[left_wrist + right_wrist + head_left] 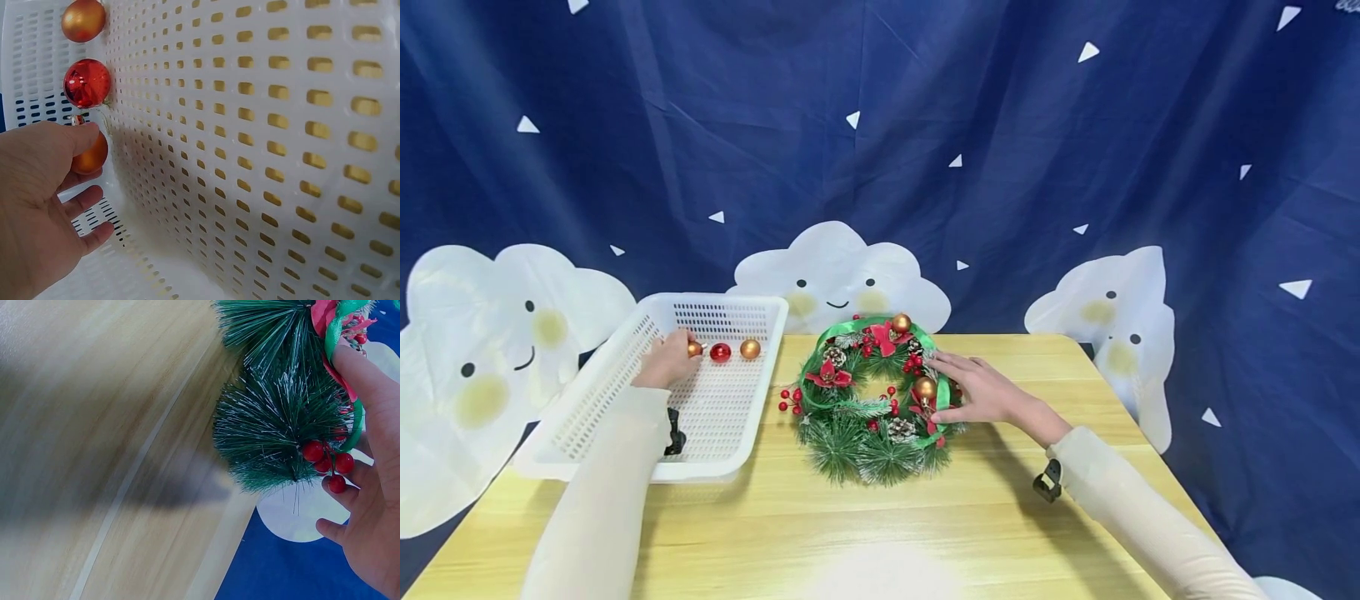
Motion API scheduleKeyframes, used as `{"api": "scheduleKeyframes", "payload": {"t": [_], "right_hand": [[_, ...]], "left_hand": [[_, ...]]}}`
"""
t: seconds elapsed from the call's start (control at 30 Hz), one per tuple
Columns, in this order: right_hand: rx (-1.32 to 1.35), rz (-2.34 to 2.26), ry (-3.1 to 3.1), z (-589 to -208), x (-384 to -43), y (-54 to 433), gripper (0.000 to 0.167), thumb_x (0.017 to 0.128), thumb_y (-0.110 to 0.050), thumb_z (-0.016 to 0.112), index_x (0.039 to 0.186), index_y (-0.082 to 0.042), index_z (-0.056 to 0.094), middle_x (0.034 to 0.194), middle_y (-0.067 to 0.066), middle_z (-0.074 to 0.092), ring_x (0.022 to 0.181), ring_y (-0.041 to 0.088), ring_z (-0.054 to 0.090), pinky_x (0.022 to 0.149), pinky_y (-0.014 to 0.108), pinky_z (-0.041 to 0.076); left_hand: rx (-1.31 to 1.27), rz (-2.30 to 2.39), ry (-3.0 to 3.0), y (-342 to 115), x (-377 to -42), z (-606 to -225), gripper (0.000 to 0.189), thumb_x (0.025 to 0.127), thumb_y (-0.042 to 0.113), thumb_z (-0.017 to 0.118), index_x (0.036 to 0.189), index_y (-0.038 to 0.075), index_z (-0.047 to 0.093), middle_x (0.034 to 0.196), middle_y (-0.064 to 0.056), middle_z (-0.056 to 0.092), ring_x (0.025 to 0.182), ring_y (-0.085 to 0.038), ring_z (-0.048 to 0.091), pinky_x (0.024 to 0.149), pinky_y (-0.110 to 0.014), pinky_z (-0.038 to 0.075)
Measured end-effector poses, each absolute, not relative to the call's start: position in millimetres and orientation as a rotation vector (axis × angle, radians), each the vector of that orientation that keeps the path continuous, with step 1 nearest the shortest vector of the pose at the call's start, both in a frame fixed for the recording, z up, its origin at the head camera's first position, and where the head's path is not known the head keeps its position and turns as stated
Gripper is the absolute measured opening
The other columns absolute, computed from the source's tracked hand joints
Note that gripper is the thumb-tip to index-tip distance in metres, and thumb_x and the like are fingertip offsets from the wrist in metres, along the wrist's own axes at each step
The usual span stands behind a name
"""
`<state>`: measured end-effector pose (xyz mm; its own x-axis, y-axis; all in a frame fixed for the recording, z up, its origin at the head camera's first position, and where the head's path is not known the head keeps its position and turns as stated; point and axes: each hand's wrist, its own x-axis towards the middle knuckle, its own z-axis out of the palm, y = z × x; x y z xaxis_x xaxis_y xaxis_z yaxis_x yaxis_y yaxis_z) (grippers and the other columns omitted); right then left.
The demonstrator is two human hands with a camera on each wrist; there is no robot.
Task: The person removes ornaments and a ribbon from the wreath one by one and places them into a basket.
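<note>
Inside the white plastic basket (730,433), my left hand (667,360) pinches a gold Christmas ball (91,154) between thumb and fingers. A shiny red ball (720,352) and another gold ball (750,349) lie beside it on the basket floor. A green Christmas wreath (842,450) rests on the table, with pinecones, red berries, red flowers, a green ribbon (942,392) and two gold balls on it. My right hand (981,392) rests on the wreath's right side, its fingers extended and spread. In the right wrist view, the thumb touches the wreath near the ribbon, by some red berries (313,451).
The basket stands at the left of the wooden table (850,533), with the wreath to its right. Behind the table hangs a dark blue curtain (880,150) printed with white clouds and triangles.
</note>
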<state>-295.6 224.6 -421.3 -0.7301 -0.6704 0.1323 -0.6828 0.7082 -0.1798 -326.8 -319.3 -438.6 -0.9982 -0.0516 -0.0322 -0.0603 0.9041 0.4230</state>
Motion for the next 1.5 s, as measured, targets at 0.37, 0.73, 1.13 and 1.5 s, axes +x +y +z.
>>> {"api": "scheduleKeyframes", "payload": {"t": [0.37, 0.73, 1.13, 1.5], "right_hand": [[1.148, 0.346, -2.82, -420, -294, 225, 0.095, 0.082, -0.059, 0.076, 0.156, -0.01, 0.042, 0.16, 0.021, 0.04, 0.145, 0.042, 0.043, 0.112, 0.067, 0.034], [1.143, 0.336, -2.83, -422, -295, 225, 0.096, 0.082, -0.062, 0.075, 0.156, -0.012, 0.041, 0.161, 0.02, 0.039, 0.146, 0.039, 0.041, 0.114, 0.065, 0.033], [1.154, 0.346, -2.823, -423, -296, 226, 0.096, 0.082, -0.061, 0.075, 0.156, -0.01, 0.041, 0.16, 0.021, 0.039, 0.144, 0.043, 0.042, 0.113, 0.066, 0.034], [1.151, 0.347, -2.814, -424, -296, 226, 0.095, 0.083, -0.061, 0.075, 0.156, -0.01, 0.041, 0.16, 0.021, 0.04, 0.144, 0.043, 0.043, 0.114, 0.065, 0.033]], "left_hand": [[-0.095, 0.604, 3.05, -321, -332, -444, 0.035, 0.099, 0.017, 0.054, 0.125, -0.006, 0.048, 0.121, -0.033, 0.055, 0.111, -0.05, 0.046, 0.09, -0.065, 0.041], [-0.09, 0.597, 3.054, -322, -331, -444, 0.035, 0.095, 0.014, 0.056, 0.121, -0.008, 0.05, 0.115, -0.031, 0.057, 0.104, -0.048, 0.049, 0.086, -0.062, 0.042], [-0.094, 0.633, 3.04, -321, -331, -445, 0.051, 0.096, 0.021, 0.054, 0.133, -0.012, 0.044, 0.127, -0.035, 0.051, 0.115, -0.053, 0.044, 0.092, -0.065, 0.042], [-0.007, 0.839, 3.16, -318, -339, -432, 0.052, 0.101, 0.021, 0.051, 0.134, -0.017, 0.043, 0.129, -0.038, 0.049, 0.118, -0.056, 0.047, 0.1, -0.065, 0.038]]}}
